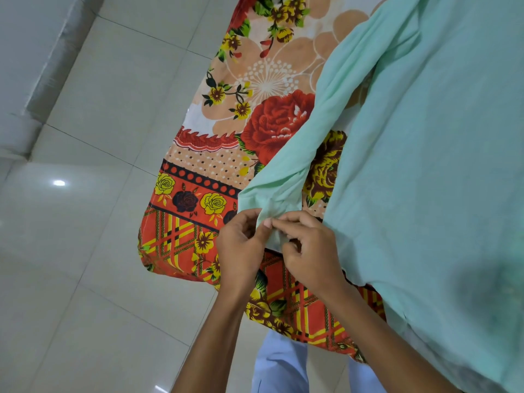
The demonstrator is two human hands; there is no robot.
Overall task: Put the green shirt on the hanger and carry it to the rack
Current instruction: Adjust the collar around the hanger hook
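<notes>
- A pale mint-green cotton shirt (431, 165) is spread over the right half of the frame, on a floral red, orange and yellow patterned bedsheet (226, 154)
- One long sleeve (286, 171) is stretched down to the lower centre, where its cuff is pinched by both hands
- The left hand (241, 251) is closed on the cuff edge
- The right hand (309, 248) is clamped on it just beside, fingertips touching
- Glossy white floor tiles (93, 194) are seen at left
</notes>
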